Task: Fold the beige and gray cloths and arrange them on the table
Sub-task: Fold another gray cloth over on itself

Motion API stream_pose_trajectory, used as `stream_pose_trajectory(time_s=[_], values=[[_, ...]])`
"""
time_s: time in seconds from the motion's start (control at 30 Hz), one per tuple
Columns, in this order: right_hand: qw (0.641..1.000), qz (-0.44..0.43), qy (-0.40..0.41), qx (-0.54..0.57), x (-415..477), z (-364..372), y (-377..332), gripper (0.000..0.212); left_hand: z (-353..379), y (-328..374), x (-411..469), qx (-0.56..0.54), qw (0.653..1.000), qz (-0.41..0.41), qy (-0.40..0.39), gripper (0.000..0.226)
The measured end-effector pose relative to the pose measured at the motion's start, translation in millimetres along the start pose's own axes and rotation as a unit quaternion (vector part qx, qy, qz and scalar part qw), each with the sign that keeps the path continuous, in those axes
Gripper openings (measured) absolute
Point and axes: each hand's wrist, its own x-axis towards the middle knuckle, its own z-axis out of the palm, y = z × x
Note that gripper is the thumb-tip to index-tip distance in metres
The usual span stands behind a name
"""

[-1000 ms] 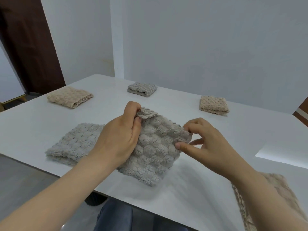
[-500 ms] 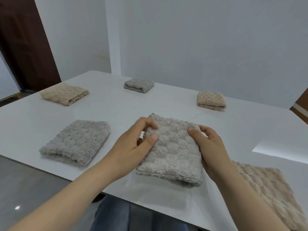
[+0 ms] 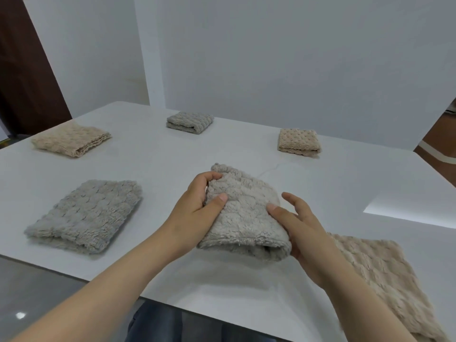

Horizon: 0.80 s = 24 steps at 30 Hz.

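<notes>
Layers of the folded gray fleece cloth, gripped by the left hand and steadied by the slack-fingered right hand, should be kept aligned.

**Six cloths on one white tabletop**

The smooth white tabletop carries three folded fleece squares along its far side: a wide beige cloth left, a small gray cloth middle, a small beige cloth right. Nearer lie a broad gray cloth left, a thick folded gray cloth mid-table, and a flat beige cloth overhanging the near right edge.
</notes>
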Motion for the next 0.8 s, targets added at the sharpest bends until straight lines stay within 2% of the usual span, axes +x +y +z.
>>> stream_pose_trajectory(time_s=[0.13, 0.23, 0.4, 0.5, 0.63, 0.8], values=[[0.992, -0.046, 0.072, -0.095, 2, -21, -4, 0.076, 17, 2, 7, -0.012, 0.999, -0.042, -0.029, 0.038], [0.981, -0.067, 0.090, -0.161, 1, -42, -12, 0.058, 36, 6, 14, 0.014, 0.998, -0.046, -0.037, 0.036], [0.949, -0.092, 0.128, -0.273, 8, -86, -16, 0.028, 79, 12, 38, 0.025, 0.999, -0.021, -0.028, 0.017], [0.941, -0.097, 0.152, -0.288, 15, -115, -18, 0.011, 109, 20, 58, 0.032, 0.999, 0.003, -0.042, 0.016], [0.934, -0.081, 0.191, -0.290, 30, -154, -19, 0.014, 150, 30, 85, 0.059, 0.996, 0.020, -0.061, 0.024], [0.932, -0.049, 0.210, -0.291, 52, -205, -16, 0.030, 204, 44, 116, 0.074, 0.992, 0.036, -0.096, 0.034]])
